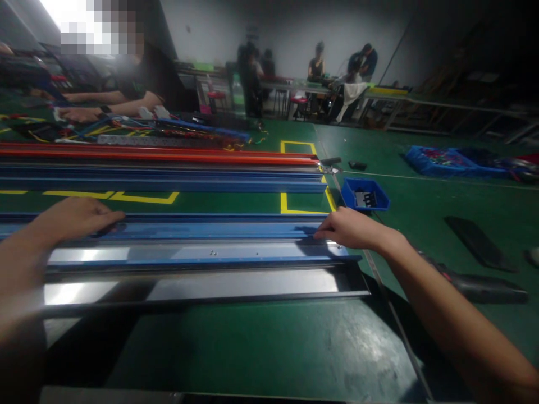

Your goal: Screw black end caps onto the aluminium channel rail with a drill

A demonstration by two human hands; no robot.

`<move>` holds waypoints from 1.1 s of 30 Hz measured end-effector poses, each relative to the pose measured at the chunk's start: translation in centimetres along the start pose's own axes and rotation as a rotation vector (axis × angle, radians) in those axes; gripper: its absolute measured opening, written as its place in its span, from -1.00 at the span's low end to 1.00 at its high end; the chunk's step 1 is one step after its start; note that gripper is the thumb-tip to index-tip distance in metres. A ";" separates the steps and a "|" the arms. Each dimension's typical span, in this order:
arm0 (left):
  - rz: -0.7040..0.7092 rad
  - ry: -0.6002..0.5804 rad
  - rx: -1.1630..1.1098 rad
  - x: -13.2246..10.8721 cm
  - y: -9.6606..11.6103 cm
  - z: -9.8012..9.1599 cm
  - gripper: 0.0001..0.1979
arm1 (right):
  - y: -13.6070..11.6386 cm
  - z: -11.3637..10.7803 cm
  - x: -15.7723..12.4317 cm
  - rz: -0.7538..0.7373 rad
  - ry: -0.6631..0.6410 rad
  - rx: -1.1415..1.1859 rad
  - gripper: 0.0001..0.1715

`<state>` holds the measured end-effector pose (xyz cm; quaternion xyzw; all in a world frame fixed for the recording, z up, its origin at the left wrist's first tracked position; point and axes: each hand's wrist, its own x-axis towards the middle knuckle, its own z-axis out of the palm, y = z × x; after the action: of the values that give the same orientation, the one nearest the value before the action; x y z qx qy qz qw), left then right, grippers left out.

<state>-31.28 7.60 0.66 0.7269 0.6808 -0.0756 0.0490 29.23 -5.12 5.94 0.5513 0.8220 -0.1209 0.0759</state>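
Long metal profiles lie side by side across the green table. My left hand (pixel 78 220) is over the blue profile (pixel 219 229) at the left, fingers curled, with something dark and small by its fingertips. At the right end of that same profile, my right hand (pixel 347 227) has its fingers pressed together at the edge; what they pinch is hidden. Nearer to me are a silvery profile (pixel 168 252) with small screws or holes in it and a black-edged profile (pixel 252 283).
Behind lie red (pixel 168 152) and blue (pixel 189 182) profiles. A blue bin (pixel 379 201) with dark parts stands right of them. A black power tool (pixel 484 286) lies at right. A person's forearms (pixel 118 104) rest among wires at back left; more people are farther off.
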 end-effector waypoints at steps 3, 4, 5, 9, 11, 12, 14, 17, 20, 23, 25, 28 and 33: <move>-0.045 -0.129 -0.031 0.0 0.2 -0.2 -0.29 | 0.4 0.0 0.1 -0.041 -0.012 -0.006 -0.66; -0.063 -0.122 -0.040 0.0 0.2 -0.3 -0.28 | 0.7 -0.1 0.1 -0.068 -0.013 0.010 -0.65; -0.083 -0.100 -0.044 0.0 0.2 -0.5 -0.26 | 1.0 -0.2 0.1 -0.101 -0.015 0.036 -0.64; -0.124 0.075 0.048 0.5 0.4 -1.6 -0.10 | 3.4 -1.2 0.2 -0.167 0.014 0.174 -0.53; -0.100 0.120 0.135 0.9 1.3 -2.4 -0.08 | 4.9 -2.0 0.6 -0.107 0.075 0.207 -0.45; -0.070 0.134 0.168 1.2 2.0 -2.9 -0.10 | 5.6 -2.3 0.9 -0.077 0.118 0.200 -0.43; -0.028 0.172 0.220 2.0 3.7 -3.7 -0.13 | 6.8 -2.9 1.9 -0.026 0.196 0.170 -0.47; 0.110 0.204 0.181 3.6 6.1 -4.4 -0.21 | 7.7 -2.9 4.1 0.000 0.356 0.110 -0.57; 0.179 0.240 0.137 5.3 7.2 -3.5 -0.23 | 7.5 -1.8 6.5 0.028 0.427 0.109 -0.52; 0.206 0.237 0.093 6.6 7.0 -1.5 -0.20 | 7.1 0.0 8.4 0.028 0.454 0.112 -0.43; 0.210 0.229 0.059 7.0 6.4 0.0 -0.17 | 7.1 1.1 9.3 0.039 0.456 0.115 -0.40; 0.208 0.217 0.021 7.4 5.5 1.2 -0.15 | 7.3 2.1 9.9 0.040 0.430 0.122 -0.45; 0.197 0.210 -0.007 7.8 5.1 1.5 -0.10 | 7.7 2.1 10.0 0.018 0.383 0.132 -0.43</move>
<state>-25.79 14.64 -2.39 0.7940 0.6077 0.0084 -0.0129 32.47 5.96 0.42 0.5754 0.8067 -0.0667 -0.1171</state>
